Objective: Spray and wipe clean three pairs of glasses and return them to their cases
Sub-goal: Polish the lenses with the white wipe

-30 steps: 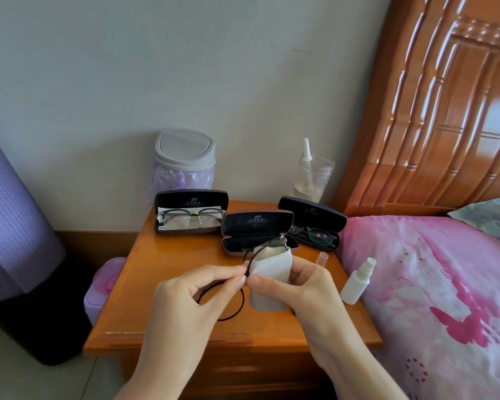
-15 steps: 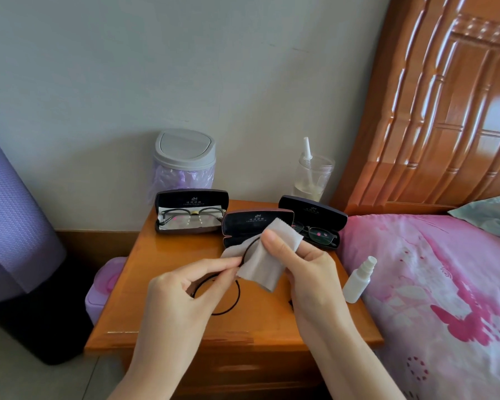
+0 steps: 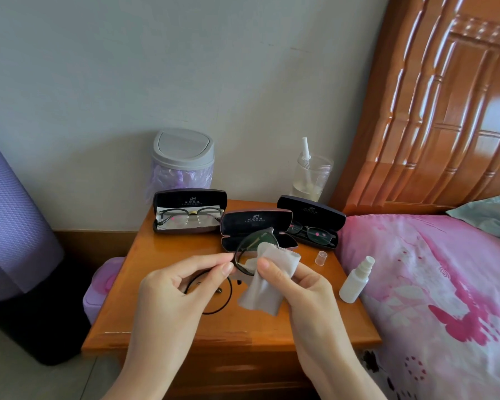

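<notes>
My left hand (image 3: pixel 182 287) pinches the bridge of a black round-framed pair of glasses (image 3: pixel 238 258) above the wooden nightstand (image 3: pixel 162 321). My right hand (image 3: pixel 298 284) pinches a white wiping cloth (image 3: pixel 267 284) against one lens. Behind them an open empty case (image 3: pixel 256 223) lies at the middle. An open case at the left (image 3: pixel 189 210) holds a pair of glasses on a cloth. A third open case (image 3: pixel 312 219) at the right holds a dark pair. A small white spray bottle (image 3: pixel 355 281) stands uncapped near the right edge, its clear cap (image 3: pixel 320 258) beside it.
A grey-lidded mini bin (image 3: pixel 182 160) and a clear jar (image 3: pixel 312 177) stand at the back against the wall. A bed with a pink cover (image 3: pixel 433 290) and wooden headboard (image 3: pixel 433 105) lies right. A pink box (image 3: pixel 98 287) and a purple curtain (image 3: pixel 9 215) are left.
The cloth has moved down off the case area and onto the lens. The glasses have turned, with one rim now raised in front of the middle case.
</notes>
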Available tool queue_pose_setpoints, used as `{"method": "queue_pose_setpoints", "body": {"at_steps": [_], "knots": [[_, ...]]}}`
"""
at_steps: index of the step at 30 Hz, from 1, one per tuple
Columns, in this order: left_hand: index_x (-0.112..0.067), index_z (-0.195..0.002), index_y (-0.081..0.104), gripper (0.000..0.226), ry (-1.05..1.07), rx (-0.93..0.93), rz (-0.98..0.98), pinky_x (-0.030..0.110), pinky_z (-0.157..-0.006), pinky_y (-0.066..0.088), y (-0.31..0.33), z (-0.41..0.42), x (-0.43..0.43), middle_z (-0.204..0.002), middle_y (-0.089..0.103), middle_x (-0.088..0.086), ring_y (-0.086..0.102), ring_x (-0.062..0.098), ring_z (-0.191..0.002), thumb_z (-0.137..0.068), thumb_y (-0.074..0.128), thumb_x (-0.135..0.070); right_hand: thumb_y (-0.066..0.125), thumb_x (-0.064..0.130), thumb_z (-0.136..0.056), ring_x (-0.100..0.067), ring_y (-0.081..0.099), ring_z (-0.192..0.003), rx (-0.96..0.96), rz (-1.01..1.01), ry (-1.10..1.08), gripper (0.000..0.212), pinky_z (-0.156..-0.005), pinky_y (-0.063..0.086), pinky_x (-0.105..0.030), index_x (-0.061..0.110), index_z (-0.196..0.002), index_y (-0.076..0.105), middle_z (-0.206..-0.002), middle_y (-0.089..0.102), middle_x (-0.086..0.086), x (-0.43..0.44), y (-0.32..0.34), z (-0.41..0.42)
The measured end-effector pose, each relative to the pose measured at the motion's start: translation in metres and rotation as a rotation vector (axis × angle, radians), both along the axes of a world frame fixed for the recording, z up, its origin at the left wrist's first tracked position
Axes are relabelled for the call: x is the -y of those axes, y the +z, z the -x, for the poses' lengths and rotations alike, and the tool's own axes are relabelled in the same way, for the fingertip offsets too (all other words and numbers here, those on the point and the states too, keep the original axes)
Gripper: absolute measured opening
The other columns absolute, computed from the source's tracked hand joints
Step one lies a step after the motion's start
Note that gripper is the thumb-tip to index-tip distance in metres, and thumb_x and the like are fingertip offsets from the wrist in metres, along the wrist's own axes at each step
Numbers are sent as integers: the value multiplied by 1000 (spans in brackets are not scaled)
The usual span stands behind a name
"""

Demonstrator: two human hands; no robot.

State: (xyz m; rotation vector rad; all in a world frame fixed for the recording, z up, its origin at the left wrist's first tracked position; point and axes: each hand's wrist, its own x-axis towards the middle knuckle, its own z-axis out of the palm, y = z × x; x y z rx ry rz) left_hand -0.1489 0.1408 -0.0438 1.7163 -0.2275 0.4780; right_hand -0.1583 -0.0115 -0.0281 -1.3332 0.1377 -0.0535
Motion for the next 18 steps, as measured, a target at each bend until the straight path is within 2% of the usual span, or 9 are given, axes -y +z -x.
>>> {"method": "queue_pose_setpoints", "body": {"at_steps": [7,12,18], "knots": [[-37,-88,73,20,-7,24,-52,2,-75,47,-4,-1,0,-89,71,-29,65,-10,-89,-71,67,-29,73,29,-67,-4,68,-78,49,71,71,28,-65,48,-9,17,-92,77,-88,76,-1,-12,0,1],[-40,-89,70,21,8,52,-90,4,-73,49,-3,-1,0,-91,69,-31,65,-10,-88,-71,66,-30,72,30,-68,-4,68,-78,59,41,65,27,-66,49,-9,14,-89,77,-87,76,0,-18,4,-4],[-41,-87,70,20,15,39,-50,2,-75,47,0,-1,-4,-90,69,-32,64,-11,-90,-70,65,-32,72,32,-67,-5,68,-76,64,107,75,32,-64,50,-11,13,-92,77,-85,76,0,-18,5,-3]]}}
